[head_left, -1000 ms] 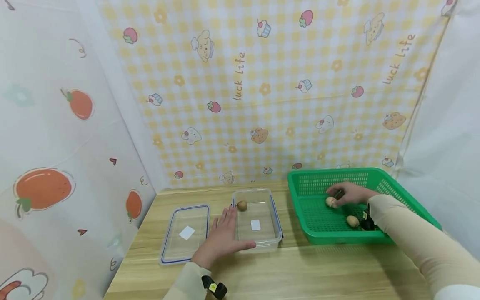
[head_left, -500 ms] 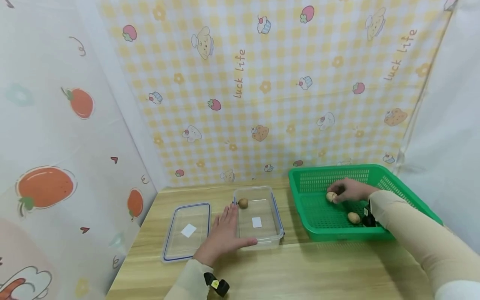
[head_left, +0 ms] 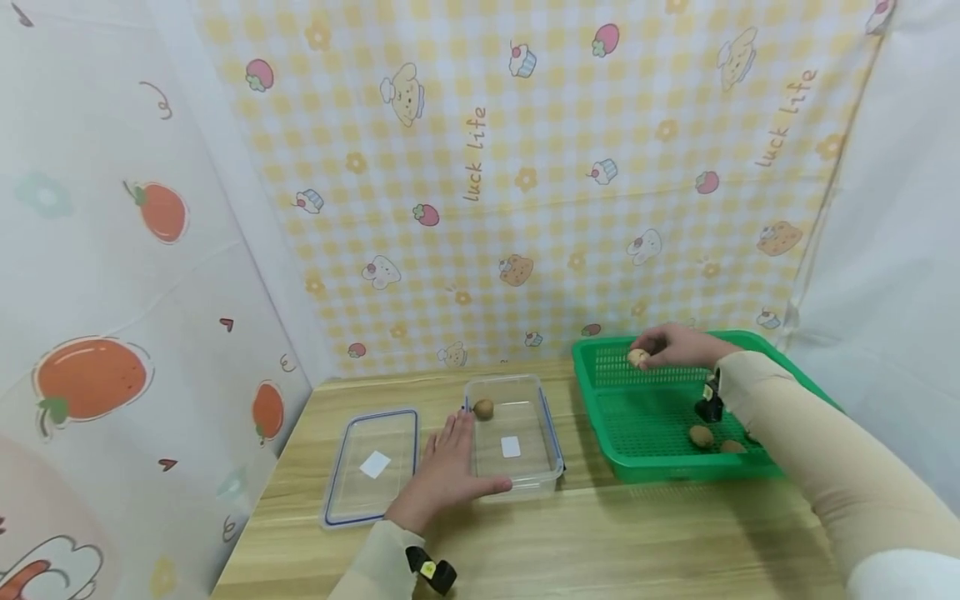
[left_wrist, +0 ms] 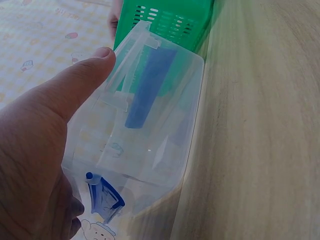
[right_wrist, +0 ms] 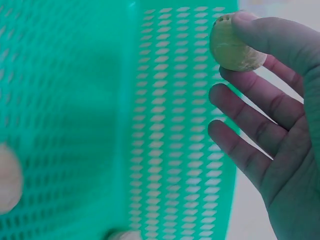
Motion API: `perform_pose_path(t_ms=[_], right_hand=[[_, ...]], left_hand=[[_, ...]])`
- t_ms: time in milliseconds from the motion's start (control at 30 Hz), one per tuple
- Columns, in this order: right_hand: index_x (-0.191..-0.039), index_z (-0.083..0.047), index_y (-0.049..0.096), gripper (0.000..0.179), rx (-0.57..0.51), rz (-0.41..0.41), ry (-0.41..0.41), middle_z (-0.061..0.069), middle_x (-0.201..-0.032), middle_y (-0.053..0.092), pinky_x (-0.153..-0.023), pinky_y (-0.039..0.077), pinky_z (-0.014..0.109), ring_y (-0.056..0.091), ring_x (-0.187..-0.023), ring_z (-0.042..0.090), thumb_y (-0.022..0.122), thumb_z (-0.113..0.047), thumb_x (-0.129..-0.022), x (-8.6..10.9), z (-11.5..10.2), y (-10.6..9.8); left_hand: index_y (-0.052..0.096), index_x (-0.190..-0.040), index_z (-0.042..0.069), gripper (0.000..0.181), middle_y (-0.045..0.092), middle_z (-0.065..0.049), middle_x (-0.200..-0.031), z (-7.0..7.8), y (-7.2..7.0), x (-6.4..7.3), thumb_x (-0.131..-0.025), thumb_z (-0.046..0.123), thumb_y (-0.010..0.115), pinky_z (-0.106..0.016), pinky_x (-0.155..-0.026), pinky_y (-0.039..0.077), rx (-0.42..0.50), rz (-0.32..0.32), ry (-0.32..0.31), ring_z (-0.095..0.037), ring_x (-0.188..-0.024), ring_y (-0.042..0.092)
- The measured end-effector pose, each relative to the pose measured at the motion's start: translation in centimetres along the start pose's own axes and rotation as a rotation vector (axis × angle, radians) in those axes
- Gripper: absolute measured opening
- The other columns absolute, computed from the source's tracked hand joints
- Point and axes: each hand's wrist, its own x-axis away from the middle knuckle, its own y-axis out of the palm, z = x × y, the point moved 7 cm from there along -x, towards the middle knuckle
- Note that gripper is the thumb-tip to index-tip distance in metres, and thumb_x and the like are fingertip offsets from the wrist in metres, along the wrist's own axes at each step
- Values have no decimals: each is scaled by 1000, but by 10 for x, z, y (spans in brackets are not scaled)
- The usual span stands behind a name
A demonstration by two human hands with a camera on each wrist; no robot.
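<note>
My right hand (head_left: 678, 347) pinches a pale tan walnut (right_wrist: 232, 47) between thumb and index finger, while the other fingers spread loosely. It is over the back left part of the green basket (head_left: 652, 469), near the wall slots. In the basket, several walnuts (head_left: 701, 436) lie near the front, partly hidden by the right sleeve. My left hand (head_left: 442, 479) rests along the left edge of the clear plastic box (head_left: 517, 421), fingers straight, thumb (left_wrist: 82, 80) at its front rim. One walnut (head_left: 483, 409) sits in the box's back left corner.
A clear lid (head_left: 397, 458) with a blue seal lies flat on the wooden table (head_left: 600, 542), left of the box. Blue clips hang on the box's sides. Patterned cloth (head_left: 465, 208) rises behind the table and at the left.
My right hand has picked the walnut up from the basket floor and raised it toward the back left. More walnuts show beneath the forearm. The left hand stays on the box.
</note>
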Motion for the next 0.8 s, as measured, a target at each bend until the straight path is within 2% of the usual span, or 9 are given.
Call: perform_pose_path(t_ms=[267,533,700,800], right_hand=[[-126,-2,66,38,-23,30,-76,12,-111,70,-89,54,51,66,-104,29,75,-19,-92,-17,-41,-5],[-132,-8,64,45,-83,57,-37,12,-123,66,-96,51,56,62,-116,33,77,-23,-91,-30,-70,2],[-133,-7,64,50,-84,88,-48,11,-124,67,-95,53,52,64,-116,31,78,-26,-90,-42,-84,9],[-132,-7,66,48,-103,79,-66,11,-122,68,-93,54,49,65,-115,31,78,-25,-89,-49,-93,15]], left_hand=[[11,-161,-1,134,8,-18,-168,-1,-1,0,-73,90,56,-63,-120,10,-7,8,10,-35,-155,6],[11,-161,-2,132,8,-19,-168,0,-1,1,-75,87,58,-63,-120,11,2,-2,12,-35,-155,6],[12,-160,-2,133,8,-19,-168,0,-1,1,-74,88,57,-63,-120,11,6,-2,12,-35,-155,6],[12,-160,-3,133,8,-20,-168,1,-1,1,-74,88,57,-63,-120,12,6,0,14,-35,-155,7]])
